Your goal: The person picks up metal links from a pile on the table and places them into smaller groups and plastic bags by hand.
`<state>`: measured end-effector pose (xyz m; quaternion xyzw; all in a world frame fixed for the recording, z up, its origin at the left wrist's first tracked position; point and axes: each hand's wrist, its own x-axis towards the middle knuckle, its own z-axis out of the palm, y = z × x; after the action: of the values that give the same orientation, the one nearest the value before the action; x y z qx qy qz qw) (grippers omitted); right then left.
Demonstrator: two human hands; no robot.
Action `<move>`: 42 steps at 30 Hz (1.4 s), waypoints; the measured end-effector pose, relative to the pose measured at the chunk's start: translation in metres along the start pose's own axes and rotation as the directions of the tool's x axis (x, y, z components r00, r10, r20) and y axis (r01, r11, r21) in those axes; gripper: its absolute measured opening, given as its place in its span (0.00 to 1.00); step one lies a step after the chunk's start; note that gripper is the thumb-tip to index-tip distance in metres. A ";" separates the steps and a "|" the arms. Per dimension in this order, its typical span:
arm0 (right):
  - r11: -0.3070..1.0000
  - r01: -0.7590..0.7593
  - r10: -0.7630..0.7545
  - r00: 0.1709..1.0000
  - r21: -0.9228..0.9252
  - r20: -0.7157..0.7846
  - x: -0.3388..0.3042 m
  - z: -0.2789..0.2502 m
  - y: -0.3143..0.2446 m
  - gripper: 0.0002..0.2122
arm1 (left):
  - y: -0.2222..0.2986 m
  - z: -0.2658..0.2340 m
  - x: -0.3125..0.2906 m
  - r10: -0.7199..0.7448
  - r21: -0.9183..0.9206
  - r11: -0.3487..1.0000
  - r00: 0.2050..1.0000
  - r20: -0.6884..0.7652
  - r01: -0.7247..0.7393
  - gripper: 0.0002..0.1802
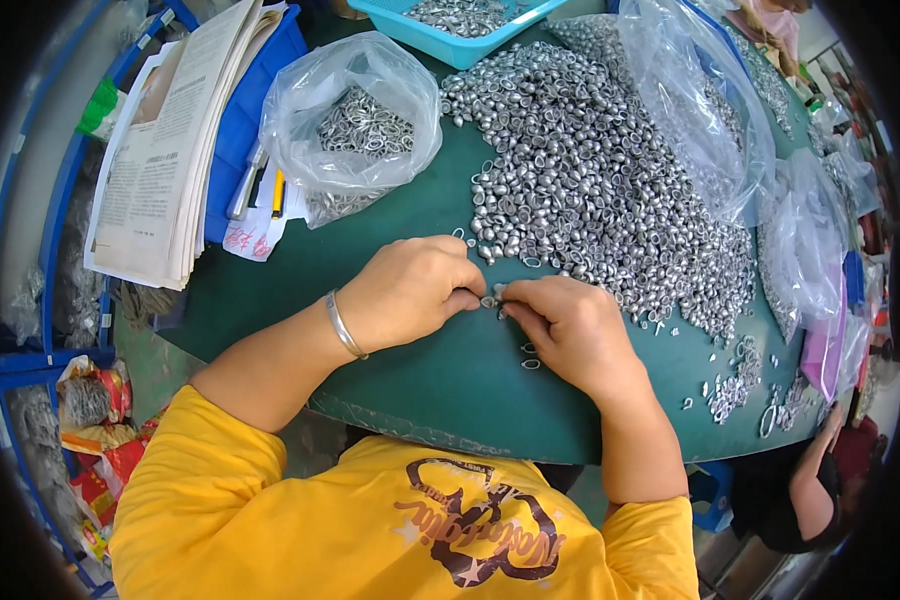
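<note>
My left hand point(417, 288), with a silver bangle on its wrist, is closed in a pinch at the near edge of the metal heap. Facing it, my right hand point(570, 322) pinches too, thumb and forefinger nearly meeting the left fingertips. Between them shows a small silver metal ring point(488, 302); a second small metal bit at the right fingertips is too small to name. Just beyond the hands spreads a large heap of small silver cup-shaped metal pieces point(590, 165). Two loose oval rings point(530, 364) lie beside my right thumb.
A clear bag of metal rings point(355, 125) stands at far left, beside a blue bin point(232, 120), papers point(165, 150) and a yellow cutter point(278, 193). A turquoise basket point(460, 48) is at the back. Plastic bags point(800, 235) line the right; another person's arm point(815, 490) shows there.
</note>
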<state>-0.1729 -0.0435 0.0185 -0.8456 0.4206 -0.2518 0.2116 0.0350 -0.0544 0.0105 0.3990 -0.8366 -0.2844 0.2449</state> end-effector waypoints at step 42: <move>-0.623 -0.312 0.104 0.876 0.717 0.472 0.000 -0.011 0.015 0.14 | 0.034 0.033 -0.014 0.079 -0.447 -0.569 0.587 0.806 0.690 0.09</move>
<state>-0.1887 -0.0537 0.0187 -0.0931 0.1544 -0.3712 0.9109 0.0040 -0.0156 0.0072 0.2169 -0.0105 -0.9706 0.1042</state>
